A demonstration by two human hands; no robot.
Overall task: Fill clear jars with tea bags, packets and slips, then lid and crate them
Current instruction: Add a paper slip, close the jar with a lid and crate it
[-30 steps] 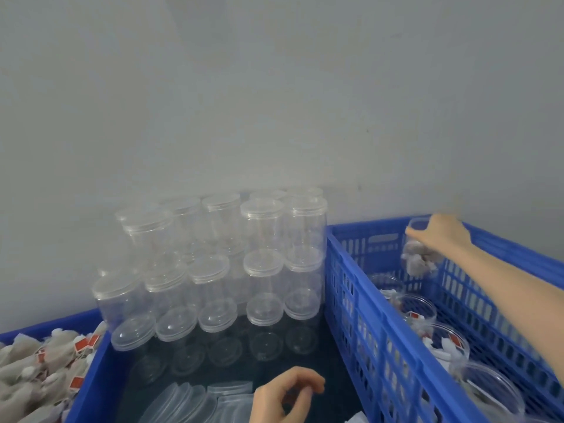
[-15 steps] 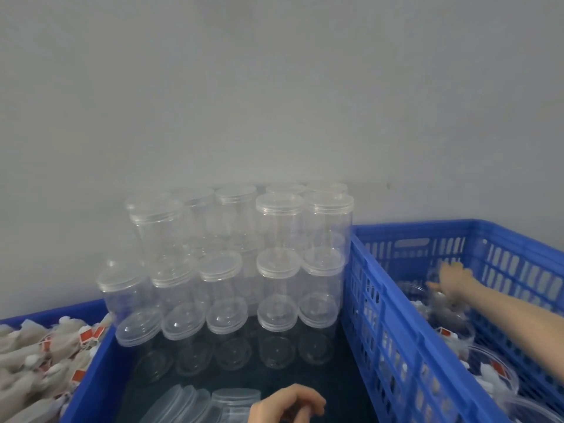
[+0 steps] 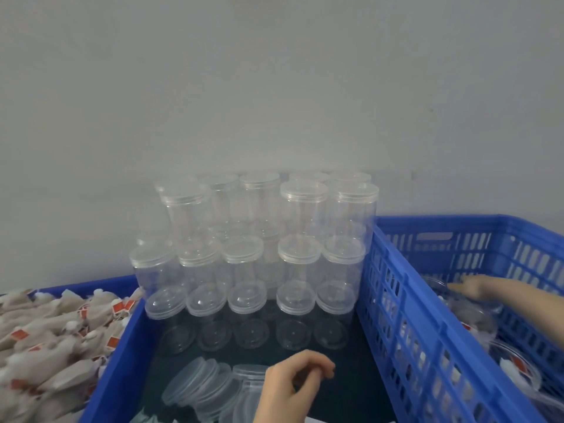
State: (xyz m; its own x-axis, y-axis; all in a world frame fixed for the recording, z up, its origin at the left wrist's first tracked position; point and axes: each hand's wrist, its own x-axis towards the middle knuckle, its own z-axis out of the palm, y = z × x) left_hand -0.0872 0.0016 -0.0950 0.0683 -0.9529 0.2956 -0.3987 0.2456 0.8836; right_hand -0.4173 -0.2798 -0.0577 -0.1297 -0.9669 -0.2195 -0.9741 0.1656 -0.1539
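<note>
Clear empty jars point(image 3: 300, 257) with lids on are stacked in three tiers against the wall. In front of them, loose clear lids point(image 3: 198, 389) lie in a leaning row on the dark surface. My left hand point(image 3: 293, 389) hovers beside those lids, fingers curled, with nothing seen in it. My right hand point(image 3: 476, 288) reaches into the blue crate point(image 3: 406, 270) and lies on the rim of a filled jar point(image 3: 470, 315). Blur hides whether it grips the jar. More open filled jars point(image 3: 515, 364) with red-tagged tea bags stand nearer in the crate.
A blue bin point(image 3: 122, 346) at the left holds a heap of tea bags point(image 3: 45, 331) with red tags. A plain grey wall stands right behind the jar stack. The crate's slotted wall rises between the jar stack and my right arm.
My right hand has lowered the filled jar from above the crate's far side down among the other jars. My left hand has stayed by the lids. The view has shifted left.
</note>
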